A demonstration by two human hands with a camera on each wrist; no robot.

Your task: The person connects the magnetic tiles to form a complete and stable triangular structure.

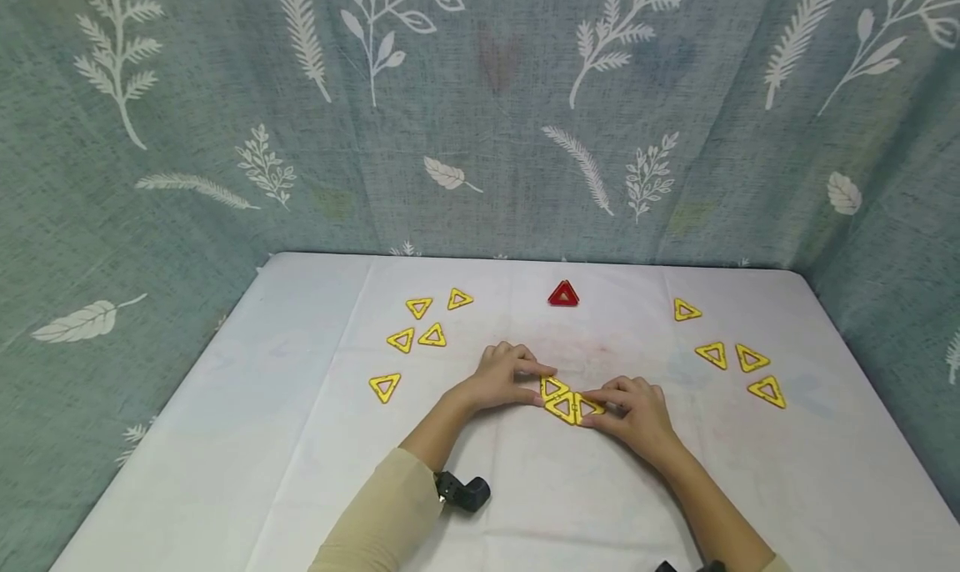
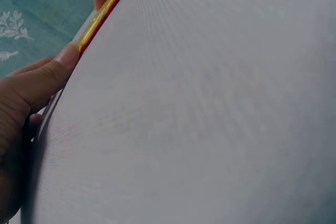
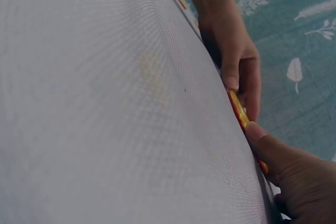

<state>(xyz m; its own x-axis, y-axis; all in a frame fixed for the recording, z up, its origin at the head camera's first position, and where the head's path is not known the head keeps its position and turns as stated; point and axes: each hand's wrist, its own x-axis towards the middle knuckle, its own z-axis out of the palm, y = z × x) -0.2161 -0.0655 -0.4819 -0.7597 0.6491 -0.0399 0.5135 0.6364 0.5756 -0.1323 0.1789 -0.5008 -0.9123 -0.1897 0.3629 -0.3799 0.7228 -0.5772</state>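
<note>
In the head view three flat yellow triangle tiles lie edge to edge between the hands on the white table. My left hand (image 1: 504,378) holds the upper left tile (image 1: 545,388) between thumb and index finger. On the other side, my right hand (image 1: 639,413) pinches the right tile (image 1: 578,409), thumb low and index finger at its upper corner. The middle tile (image 1: 571,406) sits between those two. From the left wrist view, the yellow tiles (image 2: 97,24) appear edge-on with a red line beneath. The right wrist view shows my right thumb (image 3: 257,132) against the tile edges.
Several loose yellow triangles (image 1: 432,343) lie to the left, and several more (image 1: 752,366) to the right. A red triangle (image 1: 563,303) lies near the back edge. Behind the white-covered table (image 1: 300,489) hangs a green leaf-patterned curtain (image 1: 480,138).
</note>
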